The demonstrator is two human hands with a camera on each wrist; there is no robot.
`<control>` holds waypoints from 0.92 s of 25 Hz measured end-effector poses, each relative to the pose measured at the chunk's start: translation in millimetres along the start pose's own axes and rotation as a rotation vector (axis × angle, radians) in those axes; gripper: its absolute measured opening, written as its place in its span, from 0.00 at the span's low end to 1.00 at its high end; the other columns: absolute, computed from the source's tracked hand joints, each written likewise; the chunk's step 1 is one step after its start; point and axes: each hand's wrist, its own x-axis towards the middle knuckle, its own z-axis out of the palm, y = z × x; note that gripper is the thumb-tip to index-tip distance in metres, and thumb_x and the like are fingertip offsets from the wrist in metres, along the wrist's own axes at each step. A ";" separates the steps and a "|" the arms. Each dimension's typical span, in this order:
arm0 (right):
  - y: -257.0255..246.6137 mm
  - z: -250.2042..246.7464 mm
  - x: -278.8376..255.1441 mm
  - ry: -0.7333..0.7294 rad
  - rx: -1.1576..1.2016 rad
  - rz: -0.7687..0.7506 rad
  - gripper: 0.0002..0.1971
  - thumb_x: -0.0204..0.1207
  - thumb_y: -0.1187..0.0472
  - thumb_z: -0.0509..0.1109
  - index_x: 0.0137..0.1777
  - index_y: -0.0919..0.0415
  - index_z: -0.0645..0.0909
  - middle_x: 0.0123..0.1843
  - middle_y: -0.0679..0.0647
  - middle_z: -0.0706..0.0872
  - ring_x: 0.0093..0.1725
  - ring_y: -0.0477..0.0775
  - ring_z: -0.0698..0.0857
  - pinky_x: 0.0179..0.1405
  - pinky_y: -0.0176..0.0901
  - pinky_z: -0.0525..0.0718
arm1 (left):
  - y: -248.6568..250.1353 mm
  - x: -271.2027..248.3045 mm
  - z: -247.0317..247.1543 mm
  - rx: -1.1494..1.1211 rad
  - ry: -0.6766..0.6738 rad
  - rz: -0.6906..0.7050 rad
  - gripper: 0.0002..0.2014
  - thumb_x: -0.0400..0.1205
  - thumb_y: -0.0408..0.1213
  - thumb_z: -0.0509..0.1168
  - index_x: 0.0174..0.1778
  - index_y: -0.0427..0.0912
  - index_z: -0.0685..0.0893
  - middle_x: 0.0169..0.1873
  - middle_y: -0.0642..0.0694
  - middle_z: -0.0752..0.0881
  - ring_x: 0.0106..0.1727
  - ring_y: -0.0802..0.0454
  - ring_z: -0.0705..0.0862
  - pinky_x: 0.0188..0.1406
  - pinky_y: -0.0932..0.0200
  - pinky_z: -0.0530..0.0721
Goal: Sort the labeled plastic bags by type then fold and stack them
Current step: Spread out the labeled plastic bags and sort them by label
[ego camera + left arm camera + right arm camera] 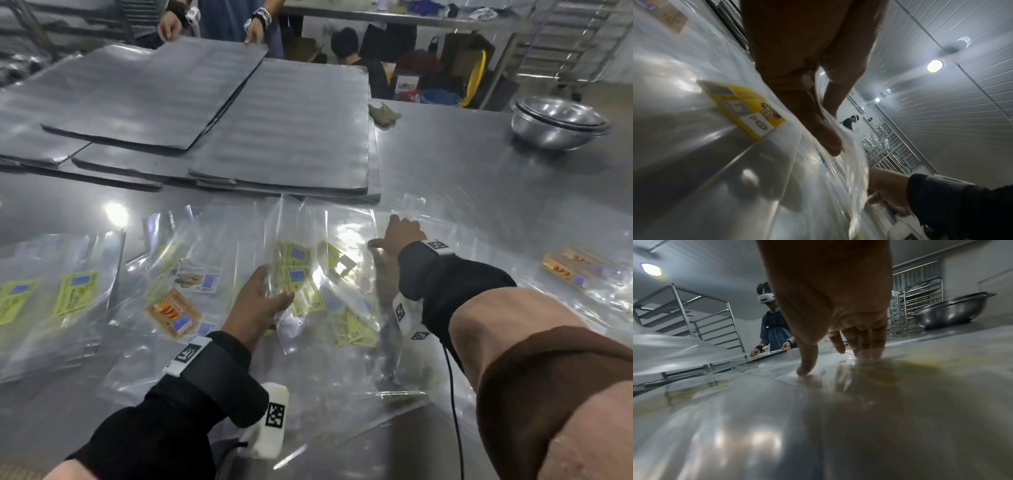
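Thumb and fingers of the left hand (255,305) are pinching a clear, yellow-labelled bag (294,270) lifted above the steel table (462,178). The right hand (399,234) is pressing spread fingers (865,344) on loose bags (346,246) just beside it; sorted yellow-label bags (51,294) are lying far left.

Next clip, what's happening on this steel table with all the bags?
A person is sorting clear labeled plastic bags on a steel table. The left hand grips a small bunch of yellow-labeled bags, lifted off the table. The right hand lies flat with straight fingers on a clear bag farther out. A stack of yellow-labeled bags sits at left, an orange-labeled bag lies loose in the middle, and more orange-labeled ones lie at right. Nothing looks folded yet.
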 end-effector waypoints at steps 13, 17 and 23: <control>-2.0 0.6 13.7 -0.072 -0.075 -0.060 0.43 0.64 0.34 0.74 0.70 0.65 0.70 0.67 0.61 0.78 0.69 0.67 0.75 0.68 0.57 0.71 | -5.5 14.9 -1.9 0.011 0.014 -0.052 0.18 0.80 0.24 0.64 0.63 0.46 0.73 0.59 0.42 0.84 0.58 0.44 0.83 0.40 0.61 0.80; -0.1 4.3 15.2 0.050 -0.053 -0.063 0.21 0.76 0.50 0.68 0.64 0.63 0.75 0.61 0.60 0.82 0.62 0.64 0.80 0.62 0.52 0.76 | -10.3 17.4 -4.4 0.036 0.012 -0.061 0.19 0.81 0.27 0.65 0.67 0.43 0.73 0.61 0.43 0.84 0.61 0.44 0.83 0.41 0.61 0.81; 1.0 -29.5 1.9 0.393 0.385 0.143 0.13 0.79 0.61 0.59 0.60 0.63 0.79 0.60 0.61 0.83 0.65 0.65 0.75 0.61 0.51 0.69 | -4.9 18.7 -6.2 0.017 0.007 -0.034 0.18 0.80 0.25 0.65 0.63 0.45 0.74 0.58 0.43 0.85 0.52 0.49 0.85 0.35 0.66 0.80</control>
